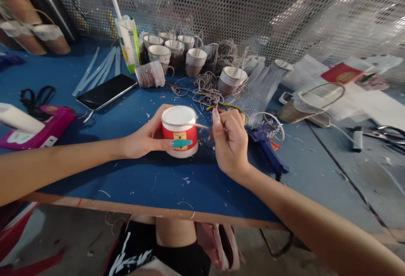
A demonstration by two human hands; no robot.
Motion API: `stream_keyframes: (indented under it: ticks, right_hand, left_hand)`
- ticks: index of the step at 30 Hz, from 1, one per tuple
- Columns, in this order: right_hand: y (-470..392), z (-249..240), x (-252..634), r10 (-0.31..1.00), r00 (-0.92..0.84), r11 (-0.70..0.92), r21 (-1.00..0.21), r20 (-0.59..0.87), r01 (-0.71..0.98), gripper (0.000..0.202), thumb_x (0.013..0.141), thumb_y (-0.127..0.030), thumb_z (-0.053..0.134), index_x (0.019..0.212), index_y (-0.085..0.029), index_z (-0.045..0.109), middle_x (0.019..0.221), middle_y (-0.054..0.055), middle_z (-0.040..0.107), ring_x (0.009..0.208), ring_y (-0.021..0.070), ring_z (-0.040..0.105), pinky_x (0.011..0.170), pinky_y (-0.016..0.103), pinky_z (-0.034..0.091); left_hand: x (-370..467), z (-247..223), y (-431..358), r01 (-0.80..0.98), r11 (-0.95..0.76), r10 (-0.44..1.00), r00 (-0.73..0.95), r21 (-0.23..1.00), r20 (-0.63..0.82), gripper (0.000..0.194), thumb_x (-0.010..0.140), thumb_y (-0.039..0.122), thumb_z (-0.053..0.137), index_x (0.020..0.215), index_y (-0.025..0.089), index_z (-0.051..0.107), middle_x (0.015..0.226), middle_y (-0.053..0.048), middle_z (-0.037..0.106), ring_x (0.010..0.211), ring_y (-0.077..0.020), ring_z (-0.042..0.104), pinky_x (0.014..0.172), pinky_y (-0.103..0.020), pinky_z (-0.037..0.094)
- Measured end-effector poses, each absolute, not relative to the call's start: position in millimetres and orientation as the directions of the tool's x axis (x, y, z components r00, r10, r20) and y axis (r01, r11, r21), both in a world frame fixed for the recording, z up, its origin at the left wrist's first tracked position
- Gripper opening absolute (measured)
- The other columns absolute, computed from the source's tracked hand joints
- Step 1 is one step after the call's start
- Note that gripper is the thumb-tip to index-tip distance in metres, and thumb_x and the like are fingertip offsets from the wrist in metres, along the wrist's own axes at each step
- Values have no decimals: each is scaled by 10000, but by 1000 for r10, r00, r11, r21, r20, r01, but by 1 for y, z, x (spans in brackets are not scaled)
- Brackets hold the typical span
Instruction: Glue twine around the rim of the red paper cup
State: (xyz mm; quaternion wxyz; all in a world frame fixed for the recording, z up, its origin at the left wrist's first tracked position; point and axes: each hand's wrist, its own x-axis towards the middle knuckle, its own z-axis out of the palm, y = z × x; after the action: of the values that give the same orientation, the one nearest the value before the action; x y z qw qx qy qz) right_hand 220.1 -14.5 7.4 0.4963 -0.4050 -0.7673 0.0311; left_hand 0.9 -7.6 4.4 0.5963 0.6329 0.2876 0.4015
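A white cup with a red band and a yellow label (179, 134) is held above the blue table, its open top facing up. My left hand (150, 134) is wrapped round its left side, the long blue thumbnail lying across the label. To the right of the cup, my right hand (230, 139) pinches a thin cord (202, 126) between thumb and fingers. The cord runs left to the cup near its rim. A blue glue gun (268, 149) lies just right of my right hand.
Several small wrapped cups (195, 61) and tangled cord (205, 84) stand behind. On the left are a phone (106, 92), a drink carton (128, 44), glue sticks (88, 73) and a magenta device (57, 122). Scissors (382, 133) lie at the right. Mesh (221, 6) rises behind.
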Motion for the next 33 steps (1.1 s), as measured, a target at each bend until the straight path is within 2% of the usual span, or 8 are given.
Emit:
stream_keyframes:
  ticks: [5, 9, 13, 19, 23, 26, 30, 33]
  right_hand:
    - [4, 17, 230, 743, 63, 474, -591, 666, 652, 278, 970, -501, 454, 859, -247, 441, 817, 32, 491, 797, 212, 492, 778, 425, 428]
    - [-10, 45, 261, 858, -105, 343, -409, 504, 845, 443, 866, -669, 526, 783, -239, 458, 795, 32, 506, 802, 235, 498, 814, 487, 421]
    - [-38, 48, 320, 852, 38, 93, -222, 522, 971, 594, 667, -735, 704, 740, -255, 363, 768, 50, 416, 864, 330, 522, 749, 513, 392]
    - [-24, 13, 371, 907, 82, 27, -250, 414, 968, 647, 521, -502, 870, 635, -282, 272, 641, -15, 302, 760, 321, 514, 668, 470, 416]
    - [-21, 17, 348, 965, 203, -182, -130, 166, 975, 340, 632, -329, 733, 729, -234, 421, 740, 59, 450, 789, 330, 556, 669, 450, 469]
    - [-32, 31, 328, 962, 207, -200, -59, 177, 978, 195, 706, -309, 628, 785, -166, 520, 780, 134, 514, 869, 379, 575, 697, 469, 482]
    - [-38, 58, 319, 896, 298, -249, -183, 330, 951, 122, 721, -319, 571, 740, -212, 516, 688, 100, 493, 785, 354, 574, 684, 477, 475]
    - [-32, 83, 316, 888, 390, -237, -486, 243, 841, 162, 700, -350, 575, 608, -262, 473, 579, 59, 472, 618, 278, 526, 609, 438, 441]
  left_hand:
    - [6, -7, 9, 6, -325, 931, 180, 946, 318, 691, 664, 337, 812, 1169, 264, 347, 1333, -79, 500, 1314, -277, 478, 1154, -469, 363]
    - [9, -12, 16, -1, -266, 951, 163, 964, 262, 670, 663, 307, 785, 1151, 255, 329, 1307, -91, 500, 1279, -273, 499, 1137, -507, 374]
    - [10, -11, 16, 29, -267, 948, 190, 963, 257, 652, 667, 250, 765, 1165, 253, 342, 1312, -96, 505, 1258, -268, 513, 1116, -513, 396]
    - [9, -6, 16, 78, -273, 949, 188, 959, 255, 644, 624, 215, 774, 1137, 223, 385, 1246, -105, 561, 1203, -286, 563, 1091, -530, 425]
    - [8, -2, 15, 169, -257, 958, 173, 952, 228, 713, 550, 254, 838, 1096, 206, 383, 1225, -128, 582, 1187, -315, 581, 1086, -550, 427]
    - [7, 0, 16, 235, -249, 962, 170, 940, 212, 687, 549, 276, 850, 1055, 218, 388, 1200, -123, 606, 1178, -331, 595, 1063, -571, 448]
    - [6, -1, 17, 270, -250, 962, 183, 930, 205, 618, 599, 260, 805, 1067, 209, 405, 1179, -130, 611, 1183, -347, 597, 1050, -583, 461]
    - [7, -2, 18, 253, -261, 958, 189, 932, 217, 609, 600, 218, 776, 1084, 204, 406, 1175, -129, 607, 1184, -345, 593, 1056, -590, 456]
